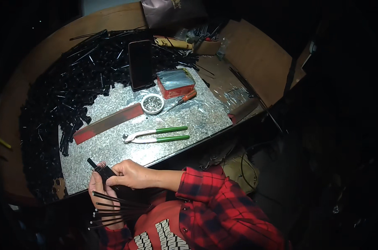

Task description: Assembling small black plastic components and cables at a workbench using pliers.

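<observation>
A person in a red plaid shirt sleeve [247, 212] works at a speckled grey bench [95, 155], the grip of the left hand [99, 187] and right hand [132, 174] closed on a small black piece [104, 170] at its near edge. Slim dark rods [107, 204] fan across the left wrist. Green-handled metal pincers [162, 130] lie beyond, near a white round bowl [152, 113] of small silvery parts [152, 103].

The right hand [130, 174] has its fingers [121, 166] curled, its forearm [167, 179] stretched from the right; just left of it, the left hand [96, 187] grips too, its thumb [97, 178] pointing far.
</observation>
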`<state>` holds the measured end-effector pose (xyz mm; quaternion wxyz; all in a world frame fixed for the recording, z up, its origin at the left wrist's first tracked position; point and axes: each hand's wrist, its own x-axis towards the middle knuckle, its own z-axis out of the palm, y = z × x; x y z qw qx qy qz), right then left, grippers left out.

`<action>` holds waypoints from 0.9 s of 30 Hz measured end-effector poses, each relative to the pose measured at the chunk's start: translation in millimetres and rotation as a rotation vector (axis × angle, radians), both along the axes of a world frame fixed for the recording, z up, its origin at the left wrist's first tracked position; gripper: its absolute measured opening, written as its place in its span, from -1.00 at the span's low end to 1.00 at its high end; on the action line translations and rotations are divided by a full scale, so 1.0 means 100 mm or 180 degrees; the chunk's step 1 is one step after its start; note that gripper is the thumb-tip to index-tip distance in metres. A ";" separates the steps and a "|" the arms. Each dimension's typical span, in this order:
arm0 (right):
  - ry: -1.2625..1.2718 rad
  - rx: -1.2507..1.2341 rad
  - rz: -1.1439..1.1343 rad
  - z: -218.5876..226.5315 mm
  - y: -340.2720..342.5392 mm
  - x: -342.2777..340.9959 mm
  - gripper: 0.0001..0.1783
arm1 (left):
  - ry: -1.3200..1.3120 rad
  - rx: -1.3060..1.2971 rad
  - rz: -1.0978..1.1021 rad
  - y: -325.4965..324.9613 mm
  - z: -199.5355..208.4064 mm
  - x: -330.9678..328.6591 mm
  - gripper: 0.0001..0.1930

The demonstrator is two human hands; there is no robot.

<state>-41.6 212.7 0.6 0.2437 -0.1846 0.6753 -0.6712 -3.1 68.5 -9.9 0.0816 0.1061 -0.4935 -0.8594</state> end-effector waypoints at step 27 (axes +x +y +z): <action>-0.0235 -0.0365 0.0178 -0.06 0.14 -0.01 -0.64 | -0.0029 -0.0002 -0.0304 0.05 0.02 0.01 -0.56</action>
